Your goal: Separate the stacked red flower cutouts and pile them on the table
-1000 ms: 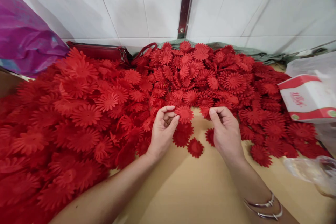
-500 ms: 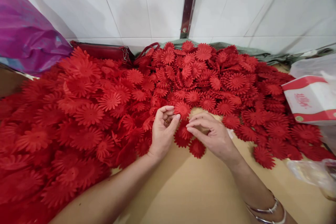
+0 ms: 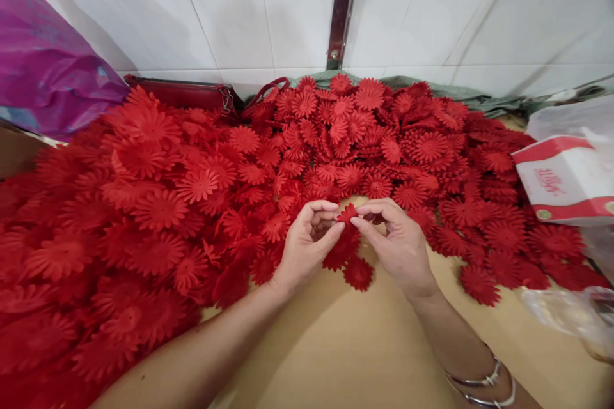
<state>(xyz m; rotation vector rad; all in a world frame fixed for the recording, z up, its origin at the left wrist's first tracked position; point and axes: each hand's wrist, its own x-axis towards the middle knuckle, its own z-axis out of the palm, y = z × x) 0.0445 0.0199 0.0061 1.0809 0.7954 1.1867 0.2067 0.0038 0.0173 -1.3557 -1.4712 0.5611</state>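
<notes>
Between my two hands, in the middle of the head view, is a small red flower piece [image 3: 348, 213] with notched petals. My left hand [image 3: 311, 239] pinches its left edge between thumb and fingers. On the other edge, the thumb and index finger of my right hand [image 3: 396, 239] are closed. Just below the hands, a few red flower pieces [image 3: 358, 273] lie on the tan tabletop [image 3: 326, 345]. A big heap of larger, loose red flowers [image 3: 163, 209] spreads to the left, and a pile of smaller ones [image 3: 432, 147] reaches behind and to the right.
A red purse [image 3: 182, 92] lies behind the heap against the white tiled wall [image 3: 230, 6]. Purple plastic [image 3: 52, 57] hangs at the left. At the right are a red and white box [image 3: 566, 179] and a clear plastic bag [image 3: 566, 316].
My right hand has come in to the flower piece and closed on its right edge. My left hand has shifted slightly right, and the piece is now tilted between both hands.
</notes>
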